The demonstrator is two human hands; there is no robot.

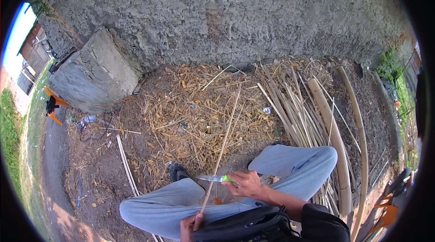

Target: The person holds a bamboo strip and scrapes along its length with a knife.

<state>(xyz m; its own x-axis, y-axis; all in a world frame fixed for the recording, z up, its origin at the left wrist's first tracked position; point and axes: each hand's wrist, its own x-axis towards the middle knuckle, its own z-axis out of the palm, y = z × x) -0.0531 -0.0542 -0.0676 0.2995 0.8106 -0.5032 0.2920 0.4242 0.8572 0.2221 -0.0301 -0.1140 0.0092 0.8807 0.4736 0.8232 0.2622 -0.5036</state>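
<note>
My right hand (pixel 246 185) is closed round the green handle of a knife (pixel 212 178), whose blade points left and lies across a long thin bamboo strip (pixel 223 144). Low in the view, my left hand (pixel 190 226) grips the near end of that strip. From there the strip slants up and slightly right, over the littered ground. Whether the blade cuts into the strip or only rests against it, I cannot tell. Both hands are over my lap, between my grey-trousered legs (pixel 299 165).
Split bamboo strips (pixel 294 110) lie heaped at the right, beside a thick bamboo pole (pixel 330 142) and a thinner curved pole (pixel 358 128). More strips (pixel 126 162) lie at left. A concrete block (pixel 97 74) stands against the rough wall (pixel 253 15). Dry leaves and shavings cover the ground.
</note>
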